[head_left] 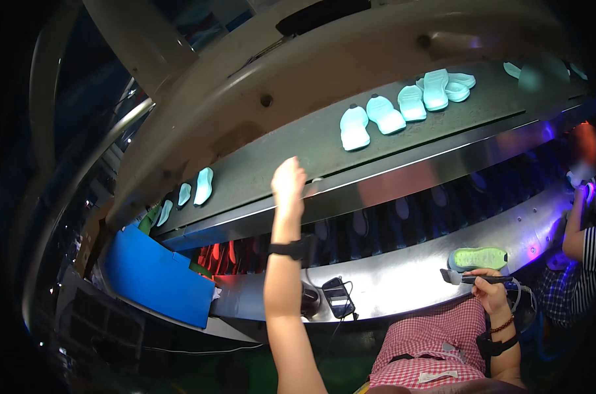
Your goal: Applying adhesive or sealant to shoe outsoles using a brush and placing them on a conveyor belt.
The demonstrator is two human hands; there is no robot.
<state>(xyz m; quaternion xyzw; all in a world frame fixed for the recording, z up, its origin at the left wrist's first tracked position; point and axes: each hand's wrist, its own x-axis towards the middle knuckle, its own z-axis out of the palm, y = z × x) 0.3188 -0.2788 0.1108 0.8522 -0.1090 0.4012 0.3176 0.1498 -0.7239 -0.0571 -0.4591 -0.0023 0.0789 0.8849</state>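
Observation:
My left hand (289, 184) reaches out over the near edge of the dark conveyor belt (258, 171). Its fingers look loosely apart, with nothing visible in them. Pale turquoise shoe soles (355, 129) lie on the belt to its right, some overlapping, and smaller pale soles (204, 186) lie to its left. At the lower right, my right hand (489, 292) is closed around a flat brush (472, 278) with a dark handle and a greyish tip pointing left. Just beyond that hand, a yellow-green sole (480, 258) rests on the shiny metal ledge (390, 282).
A black corded device (338, 299) sits on the ledge. Under the belt runs a row of dark shoe-like items (403, 213), with red ones (225, 256) at left. A blue panel (156, 276) stands at left. A co-worker's striped sleeve (590, 262) shows at right.

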